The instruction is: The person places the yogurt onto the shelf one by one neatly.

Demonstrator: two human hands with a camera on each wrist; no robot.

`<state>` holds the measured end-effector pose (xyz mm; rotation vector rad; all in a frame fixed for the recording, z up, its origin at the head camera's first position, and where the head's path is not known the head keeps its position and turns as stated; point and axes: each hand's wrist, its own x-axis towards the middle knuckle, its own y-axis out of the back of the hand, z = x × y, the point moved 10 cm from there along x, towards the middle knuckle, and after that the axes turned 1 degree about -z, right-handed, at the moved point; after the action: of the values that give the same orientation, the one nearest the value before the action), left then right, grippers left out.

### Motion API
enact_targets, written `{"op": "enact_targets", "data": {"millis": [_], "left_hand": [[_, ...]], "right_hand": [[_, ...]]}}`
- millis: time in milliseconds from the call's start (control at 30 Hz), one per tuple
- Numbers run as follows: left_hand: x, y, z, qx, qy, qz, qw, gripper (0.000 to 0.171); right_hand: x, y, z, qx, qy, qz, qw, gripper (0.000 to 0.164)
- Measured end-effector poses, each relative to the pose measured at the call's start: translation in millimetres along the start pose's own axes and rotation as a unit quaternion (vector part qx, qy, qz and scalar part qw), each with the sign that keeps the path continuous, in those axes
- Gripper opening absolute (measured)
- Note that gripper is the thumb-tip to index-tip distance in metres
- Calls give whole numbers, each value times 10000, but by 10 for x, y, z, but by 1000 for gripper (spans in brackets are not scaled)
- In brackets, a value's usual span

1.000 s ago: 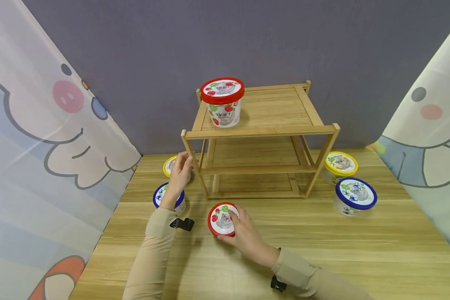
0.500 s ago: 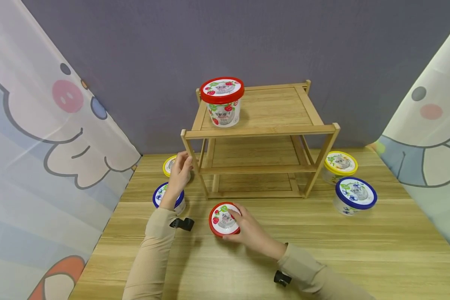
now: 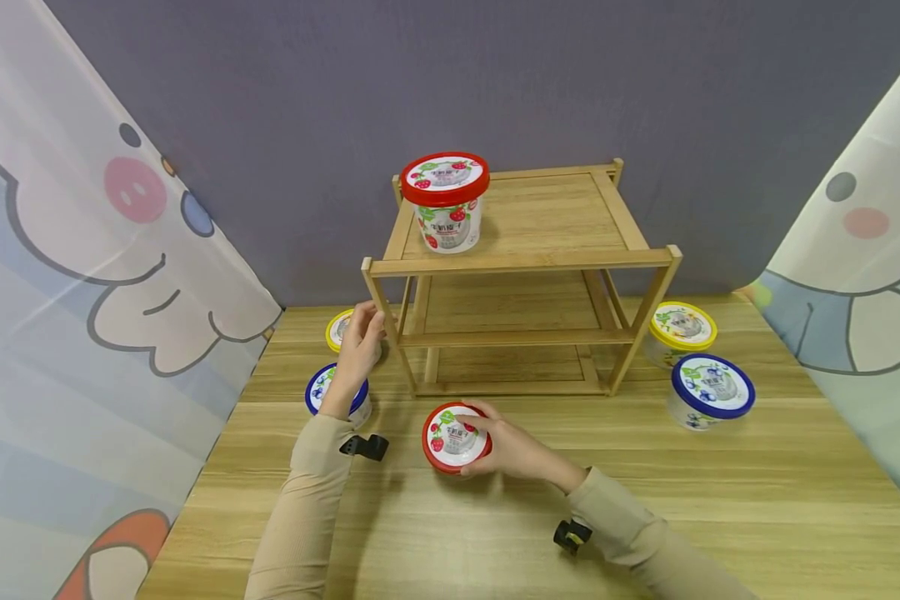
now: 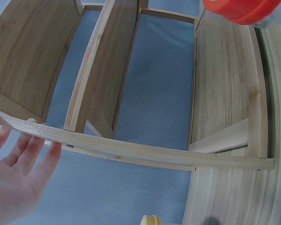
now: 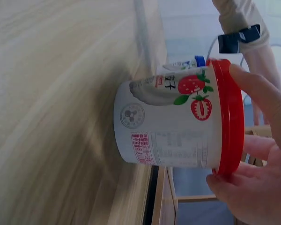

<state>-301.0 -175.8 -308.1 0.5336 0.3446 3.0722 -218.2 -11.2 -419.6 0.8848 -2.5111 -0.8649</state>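
Note:
My right hand [image 3: 516, 450] holds a white tub [image 5: 168, 122] by its red strawberry lid [image 3: 453, 435], thumb and fingers spread around the rim. In the head view the tub is upright in front of the wooden shelf rack [image 3: 525, 263]; whether its base touches the table I cannot tell. At the rack's front left post, my left hand [image 3: 357, 350] grips the wood, its fingertips partly hidden behind the post in the left wrist view. Another red-lidded strawberry tub [image 3: 452, 227] stands on the rack's top shelf, at the left.
A yellow-lidded tub [image 3: 338, 329] and a blue-lidded tub [image 3: 318, 392] stand left of the rack, partly behind my left arm. On the right are another yellow-lidded tub [image 3: 682, 327] and blue-lidded tub [image 3: 712, 387]. Printed curtains [image 3: 82, 292] flank the table [image 3: 645, 500].
My right hand and the red-lidded tub have shifted a little to the right. The left hand stays on the rack's post.

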Motion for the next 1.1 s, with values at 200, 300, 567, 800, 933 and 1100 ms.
{"op": "enact_targets", "data": {"millis": [200, 300, 567, 800, 933, 1100], "left_hand": [[1, 5, 2, -73, 12, 14, 10000, 27], [6, 5, -5, -57, 29, 7, 10000, 27], [11, 3, -15, -60, 60, -17, 10000, 28], [4, 1, -11, -2, 85, -21, 10000, 28], [23, 10, -80, -10, 92, -22, 10000, 28], [6, 4, -34, 111, 98, -14, 9999, 27]], "right_hand": [[47, -15, 85, 276, -28, -370, 9989, 72], [70, -20, 129, 442, -41, -577, 9973, 72], [118, -41, 173, 778, 42, -1052, 9914, 72], [116, -9, 177, 851, 20, -1125, 9900, 74], [46, 58, 164, 579, -98, -615, 9964, 75], [-75, 131, 109, 187, -404, 309, 9985, 67]]}}
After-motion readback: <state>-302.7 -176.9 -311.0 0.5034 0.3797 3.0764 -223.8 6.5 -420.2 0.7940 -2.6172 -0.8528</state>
